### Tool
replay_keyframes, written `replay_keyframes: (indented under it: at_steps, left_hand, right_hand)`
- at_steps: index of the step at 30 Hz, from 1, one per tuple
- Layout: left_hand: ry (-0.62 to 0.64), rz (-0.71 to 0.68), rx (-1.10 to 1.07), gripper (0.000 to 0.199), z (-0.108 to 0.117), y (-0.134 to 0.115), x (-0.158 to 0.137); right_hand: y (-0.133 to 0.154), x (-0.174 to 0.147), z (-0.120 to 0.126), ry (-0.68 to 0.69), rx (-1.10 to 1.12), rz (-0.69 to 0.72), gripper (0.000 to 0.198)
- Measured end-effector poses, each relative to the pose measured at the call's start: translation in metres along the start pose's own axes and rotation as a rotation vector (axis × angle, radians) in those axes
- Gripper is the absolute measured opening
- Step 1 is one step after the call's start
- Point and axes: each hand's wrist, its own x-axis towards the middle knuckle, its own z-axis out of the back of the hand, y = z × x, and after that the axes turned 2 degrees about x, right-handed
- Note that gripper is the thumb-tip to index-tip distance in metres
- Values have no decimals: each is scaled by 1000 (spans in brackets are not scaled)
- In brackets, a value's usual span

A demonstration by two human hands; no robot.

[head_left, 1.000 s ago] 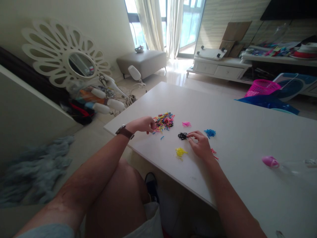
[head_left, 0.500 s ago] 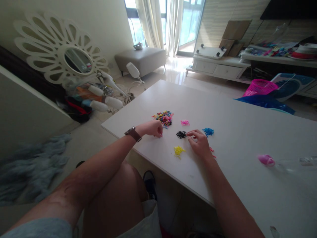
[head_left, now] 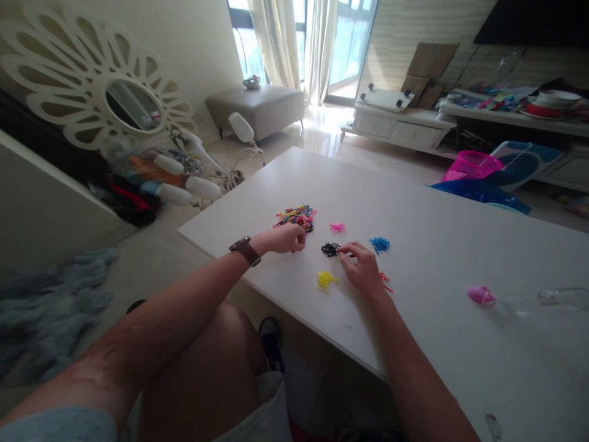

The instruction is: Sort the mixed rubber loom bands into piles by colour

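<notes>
My left hand (head_left: 291, 239) is closed in a pinch just in front of the mixed pile of coloured rubber bands (head_left: 297, 216); whatever its fingertips hold is too small to make out. At the right edge of a black rubber band pile (head_left: 330, 248), my right hand (head_left: 361, 265) has thumb and fingers drawn together, and what lies between them is hidden. Around it are small piles of yellow bands (head_left: 324, 279), pink bands (head_left: 337, 227) and blue bands (head_left: 380, 244). Red bands (head_left: 385, 281) show partly from behind my right hand.
The white table (head_left: 414, 245) carries a pink-purple object (head_left: 481, 296) and a clear bottle-like item (head_left: 561, 299) at the right. Beyond it are a pink basket (head_left: 472, 166) and a white cabinet (head_left: 400, 129). A lamp with white shades (head_left: 202, 187) stands to the left.
My left hand has shifted slightly up, closer to the mixed pile, and its fingers are turned a little. My right hand stays beside the black bands. The whole view has swung slightly.
</notes>
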Motion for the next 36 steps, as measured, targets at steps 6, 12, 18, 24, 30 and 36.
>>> replay_keyframes:
  at_steps: [6, 12, 18, 24, 30, 36]
  left_hand:
    - [3, -129, -538, 18, -13, -24, 6]
    - [59, -171, -699, 26, -24, -33, 15]
    - [79, -116, -826, 31, -25, -41, 19]
    - [18, -125, -826, 28, -27, -45, 20]
    - [-133, -80, -785, 26, -26, -44, 20]
    - [-125, -116, -571, 16, -23, -41, 21]
  right_hand:
    - [15, -3, -6, 11, 269, -101, 20]
    - [9, -3, -8, -34, 343, -154, 21]
    - [7, 0, -3, -77, 254, -135, 16]
    - [12, 2, 0, -101, 170, -101, 17]
    - [11, 2, 2, -185, 133, -111, 19]
    - [11, 2, 4, -232, 107, -121, 19]
